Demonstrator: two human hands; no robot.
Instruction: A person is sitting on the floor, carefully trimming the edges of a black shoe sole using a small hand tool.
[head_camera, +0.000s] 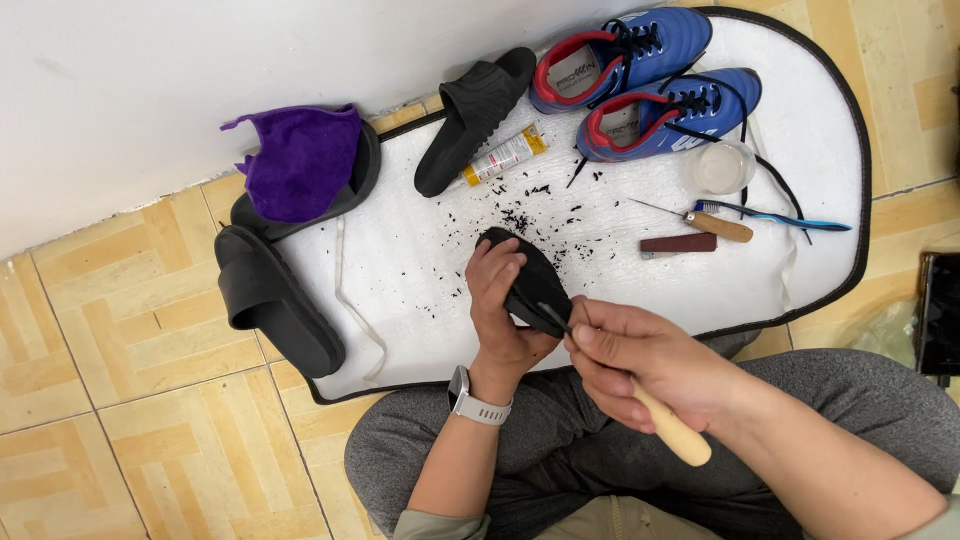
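My left hand (500, 310) grips a black slipper (530, 272) held on edge above a white mat (420, 240). My right hand (640, 365) holds a tool with a pale wooden handle (675, 435). Its thin metal tip touches the slipper's edge near my left thumb. Black crumbs (520, 215) are scattered over the mat just beyond the slipper. A grey watch sits on my left wrist (478, 400).
Three more black slippers lie about: one (275, 300) at the mat's left edge, one under a purple cloth (300, 160), one (470, 115) by the wall. Blue sports shoes (650, 90), a glue tube (505, 155), a small cup (720, 167), an awl (700, 222), a toothbrush (780, 215) and a brown block (680, 243) lie at the right.
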